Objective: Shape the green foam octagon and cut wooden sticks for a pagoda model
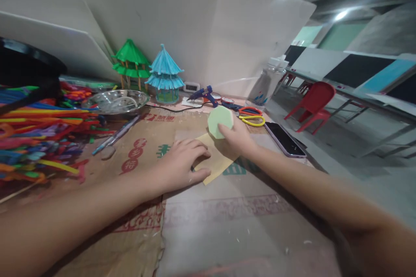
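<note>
Fingers loosely parted, the left hand (180, 162) seemingly steadies the yellow paper (217, 160) while the right hand (241, 139) pinches the green octagon (218, 119) (face mostly clear) nearer the desk (101, 174)'s far edge.

Left hand (183, 165) lies palm down, fingers (192, 144) loosely bent. Right hand (238, 137), farther forward, pinches with thumb (225, 130) uppermost. Both bare forearms (108, 205) converge from the sides.

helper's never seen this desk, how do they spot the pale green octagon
On the printed cardboard, find the yellow paper by the left hand. At the paper's far end, the right hand holds the pale green octagon. Its eight-sided outline and green colour set it apart from the yellow paper.
</note>
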{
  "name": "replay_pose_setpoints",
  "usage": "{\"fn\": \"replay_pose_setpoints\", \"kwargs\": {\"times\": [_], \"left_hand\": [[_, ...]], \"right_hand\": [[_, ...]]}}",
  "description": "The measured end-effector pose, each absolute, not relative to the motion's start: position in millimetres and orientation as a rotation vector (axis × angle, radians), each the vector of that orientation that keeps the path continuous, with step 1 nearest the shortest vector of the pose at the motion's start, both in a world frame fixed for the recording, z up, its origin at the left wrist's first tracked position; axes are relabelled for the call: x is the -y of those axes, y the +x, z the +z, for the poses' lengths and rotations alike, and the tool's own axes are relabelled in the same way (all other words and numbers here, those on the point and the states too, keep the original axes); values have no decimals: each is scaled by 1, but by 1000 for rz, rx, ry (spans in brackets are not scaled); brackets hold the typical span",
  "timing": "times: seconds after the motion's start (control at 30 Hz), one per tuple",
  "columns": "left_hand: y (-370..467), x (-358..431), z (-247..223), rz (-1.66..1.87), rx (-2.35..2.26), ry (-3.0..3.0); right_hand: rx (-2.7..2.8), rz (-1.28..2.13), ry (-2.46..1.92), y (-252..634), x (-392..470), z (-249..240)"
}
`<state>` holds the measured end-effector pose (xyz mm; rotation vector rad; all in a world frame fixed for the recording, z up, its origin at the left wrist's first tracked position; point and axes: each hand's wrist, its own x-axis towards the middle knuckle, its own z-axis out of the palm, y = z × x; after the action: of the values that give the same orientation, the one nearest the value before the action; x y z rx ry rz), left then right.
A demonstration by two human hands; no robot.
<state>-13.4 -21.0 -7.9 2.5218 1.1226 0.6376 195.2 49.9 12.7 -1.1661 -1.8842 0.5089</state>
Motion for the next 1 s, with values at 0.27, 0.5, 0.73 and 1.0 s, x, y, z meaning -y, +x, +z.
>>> {"fn": "replay_pose_setpoints", "kwargs": {"times": [0.27,0.5,0.73,1.0], "left_hand": [[-16,12,-2,983,-1143,2150],[-16,18,4,1017,-1111,2102],[-17,21,9,1037,-1148,2062],[-17,21,12,1056,-1037,2032]], "right_hand": [[1246,1569,-889,194,-13,22],[1290,1626,-854,190,-12,12],[1340,1597,-847,192,-8,9],[1341,1559,-850,193,-8,8]]}}
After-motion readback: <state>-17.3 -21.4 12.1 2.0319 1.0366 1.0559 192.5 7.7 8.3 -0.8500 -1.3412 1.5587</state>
